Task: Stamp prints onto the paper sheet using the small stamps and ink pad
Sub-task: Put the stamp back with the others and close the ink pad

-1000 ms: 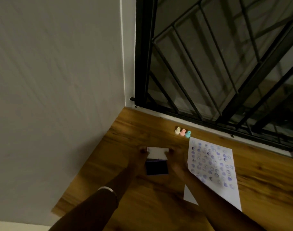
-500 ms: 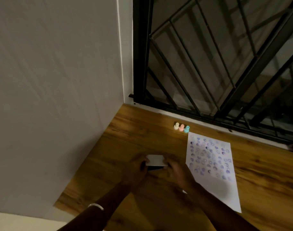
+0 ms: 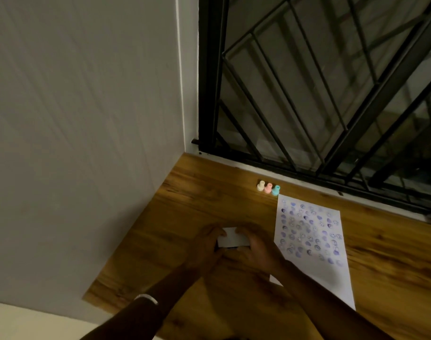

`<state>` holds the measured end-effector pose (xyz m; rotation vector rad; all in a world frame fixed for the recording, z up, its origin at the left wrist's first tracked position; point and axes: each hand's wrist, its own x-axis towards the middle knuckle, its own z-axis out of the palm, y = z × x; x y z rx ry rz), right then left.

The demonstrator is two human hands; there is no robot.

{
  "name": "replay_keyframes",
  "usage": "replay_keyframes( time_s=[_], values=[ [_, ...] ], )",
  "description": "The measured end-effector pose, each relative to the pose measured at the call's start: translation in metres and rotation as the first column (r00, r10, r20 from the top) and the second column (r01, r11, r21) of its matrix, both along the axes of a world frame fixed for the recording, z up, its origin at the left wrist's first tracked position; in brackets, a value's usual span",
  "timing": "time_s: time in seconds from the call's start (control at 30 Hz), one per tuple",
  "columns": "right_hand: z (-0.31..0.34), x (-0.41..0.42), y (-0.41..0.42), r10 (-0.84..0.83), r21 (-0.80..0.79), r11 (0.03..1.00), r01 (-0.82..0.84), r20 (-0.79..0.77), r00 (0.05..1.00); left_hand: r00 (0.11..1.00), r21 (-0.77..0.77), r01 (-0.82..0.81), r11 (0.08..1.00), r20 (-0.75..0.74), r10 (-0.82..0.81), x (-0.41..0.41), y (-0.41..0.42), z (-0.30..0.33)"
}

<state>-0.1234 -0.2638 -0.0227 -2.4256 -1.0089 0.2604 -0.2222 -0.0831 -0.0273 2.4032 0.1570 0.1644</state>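
Both hands close around the white-lidded ink pad (image 3: 232, 239) on the counter (image 3: 197, 200): left hand (image 3: 207, 244) and right hand (image 3: 255, 249) gripping its ends. The paper sheet (image 3: 312, 241), just right of the right hand, already looks full of prints; three small stamps (image 3: 268, 188) stand beyond the hands, suggesting stamping is finished.

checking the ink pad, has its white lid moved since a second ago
Yes. The white lid stood open behind the dark pad; now it lies down over it, between both hands, left hand and right hand, judged against the paper sheet beside it.

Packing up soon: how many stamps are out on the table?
3, in a row near the window: cream, pink, teal. The hands could hide another.
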Motion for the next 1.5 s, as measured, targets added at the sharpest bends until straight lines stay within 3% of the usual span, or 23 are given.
replay_keyframes(
  time_s=[0.17,0.3,0.43,0.57,0.9,1.23,1.33,1.5],
  values=[
    [0.006,0.002,0.001,0.036,-0.042,0.998,-0.039,-0.055,0.998,0.996,0.030,0.029,0.999,-0.085,-0.027,0.003,0.002,0.002],
    [0.007,0.008,0.002,0.080,-0.139,0.987,-0.083,-0.024,0.996,0.997,0.089,0.045,0.995,-0.069,-0.039,0.003,0.004,-0.002],
    [0.001,0.012,0.000,0.081,-0.129,0.988,-0.088,-0.059,0.995,0.999,0.139,0.047,0.989,-0.024,-0.044,0.003,0.002,-0.006],
    [-0.007,0.015,-0.004,0.082,-0.122,0.988,-0.095,-0.108,0.991,0.999,0.100,0.031,0.995,0.037,-0.035,-0.002,0.000,-0.013],
    [-0.015,0.021,-0.006,0.066,-0.122,0.989,-0.082,-0.131,0.989,0.998,0.043,0.006,0.999,-0.070,-0.003,0.000,-0.004,-0.017],
    [-0.017,0.017,-0.010,0.146,-0.139,0.979,-0.152,-0.052,0.988,0.995,0.312,0.057,0.948,0.062,-0.081,-0.005,-0.006,-0.020],
    [-0.018,0.018,-0.011,0.148,-0.117,0.982,-0.150,-0.026,0.989,0.998,0.228,0.060,0.972,-0.028,-0.055,-0.010,-0.010,-0.023],
    [-0.024,0.023,-0.009,0.128,-0.075,0.988,-0.132,-0.059,0.990,1.000,0.125,0.005,0.992,-0.028,-0.001,-0.011,-0.008,-0.022]
  ],
)
